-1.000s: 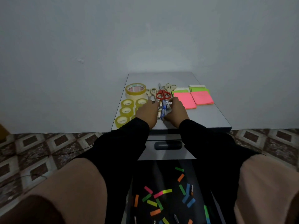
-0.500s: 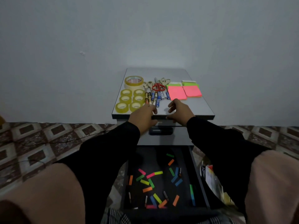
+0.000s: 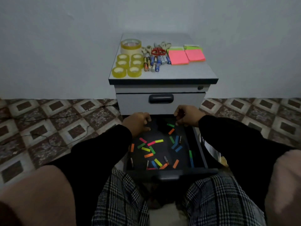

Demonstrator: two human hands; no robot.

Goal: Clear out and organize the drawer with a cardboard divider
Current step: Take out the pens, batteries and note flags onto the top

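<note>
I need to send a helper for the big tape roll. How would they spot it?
On top of the grey cabinet, look at the back left corner. The big tape roll stands there, just behind six small yellow tape rolls; it is clearly wider and taller than those.

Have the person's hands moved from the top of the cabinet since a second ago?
Yes. Both the left hand and right hand have come down off the cabinet top to the open drawer below.
</note>
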